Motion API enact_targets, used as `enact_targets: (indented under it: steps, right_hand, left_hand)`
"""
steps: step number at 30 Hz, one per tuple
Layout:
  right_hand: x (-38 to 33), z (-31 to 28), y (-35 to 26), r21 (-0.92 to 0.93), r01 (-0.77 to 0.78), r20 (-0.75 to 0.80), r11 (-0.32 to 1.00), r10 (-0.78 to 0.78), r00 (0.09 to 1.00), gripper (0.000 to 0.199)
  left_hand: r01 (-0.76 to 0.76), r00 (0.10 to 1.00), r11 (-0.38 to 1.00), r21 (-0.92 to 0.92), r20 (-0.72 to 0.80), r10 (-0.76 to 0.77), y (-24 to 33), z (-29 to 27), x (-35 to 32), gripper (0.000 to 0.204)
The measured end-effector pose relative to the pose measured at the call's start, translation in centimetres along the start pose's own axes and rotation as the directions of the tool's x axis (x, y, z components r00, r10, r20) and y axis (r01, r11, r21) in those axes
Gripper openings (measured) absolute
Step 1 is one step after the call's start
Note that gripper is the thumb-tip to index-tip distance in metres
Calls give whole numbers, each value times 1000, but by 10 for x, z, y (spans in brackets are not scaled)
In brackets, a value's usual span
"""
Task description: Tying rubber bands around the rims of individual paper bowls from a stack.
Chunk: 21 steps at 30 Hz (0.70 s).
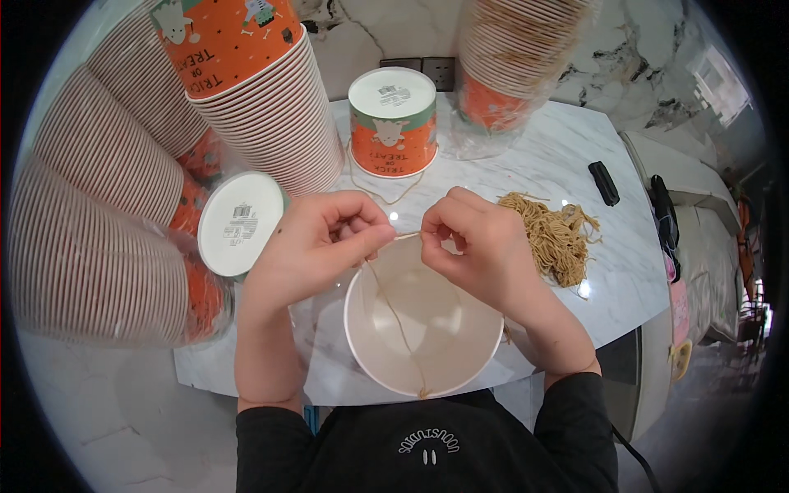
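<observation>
A white-lined paper bucket (460, 353) stands in front of me, mouth up. A thin tan string (389, 306) runs from a knot at its near rim across the mouth to my left hand (329, 242), whose thumb and fingers pinch it at the far rim. Close by on the right, my right hand (477, 242) is closed in a pinch at the same rim. A short stretch of string seems to span the gap between my fingertips; the exact grip is partly hidden. Right of my right hand lies a tangled heap of tan strings (559, 238).
Behind my hands an orange and green bucket (393, 131) with a string handle stands upside down. Tall stacks of nested buckets (263, 123) crowd the left, and a bagged stack (518, 66) stands at the back. A small black object (603, 183) lies on the marbled table (625, 271).
</observation>
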State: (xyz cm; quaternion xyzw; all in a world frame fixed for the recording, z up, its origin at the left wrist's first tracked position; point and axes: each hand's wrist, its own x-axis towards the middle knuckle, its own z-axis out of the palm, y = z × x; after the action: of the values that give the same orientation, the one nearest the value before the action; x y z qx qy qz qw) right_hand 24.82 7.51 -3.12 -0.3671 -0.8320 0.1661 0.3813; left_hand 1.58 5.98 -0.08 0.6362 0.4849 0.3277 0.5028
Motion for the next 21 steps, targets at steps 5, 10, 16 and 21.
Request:
enact_targets:
  steps: [5, 10, 16, 21]
  right_hand:
    - [3, -5, -7, 112, -58, 53, 992, 52, 997, 16]
    - [3, -4, -14, 259, -48, 49, 965, 36, 998, 20]
    - [0, -1, -7, 298, -41, 39, 954, 31, 999, 19]
    - [-2, -2, -13, 183, 20, 28, 983, -25, 999, 18]
  left_hand:
    - [-1, 1000, 999, -54, -21, 0, -2, 0, -2, 13]
    - [-71, 996, 996, -63, -63, 67, -1, 10, -3, 13]
    - [-131, 985, 991, 12, -110, 131, 15, 22, -15, 10]
    - [-188, 977, 957, -221, -138, 160, 25, 35, -22, 18]
